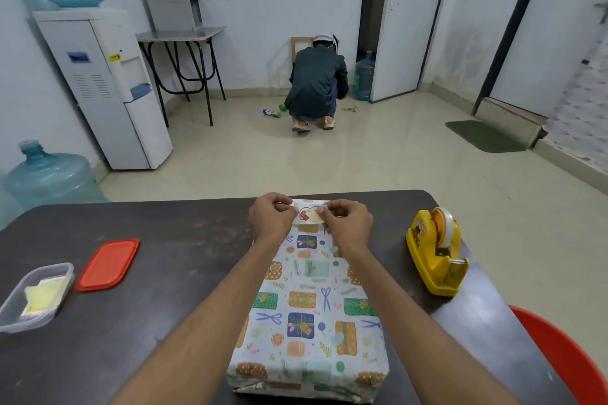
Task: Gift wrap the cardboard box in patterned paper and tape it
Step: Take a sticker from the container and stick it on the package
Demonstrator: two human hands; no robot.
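Above the wrapped box (307,306), left hand (271,217) and right hand (348,222) pinch a sticker (309,214).

Flanking obstacles: red lid (108,265), tape dispenser (437,253)

I have both forearms reaching up from the bottom edge of the frame, converging toward its centre. My left hand (271,217) and right hand (350,223) sit knuckles-up, side by side just above mid-frame, fingers curled, each pinching one end of a small sticker (308,214).
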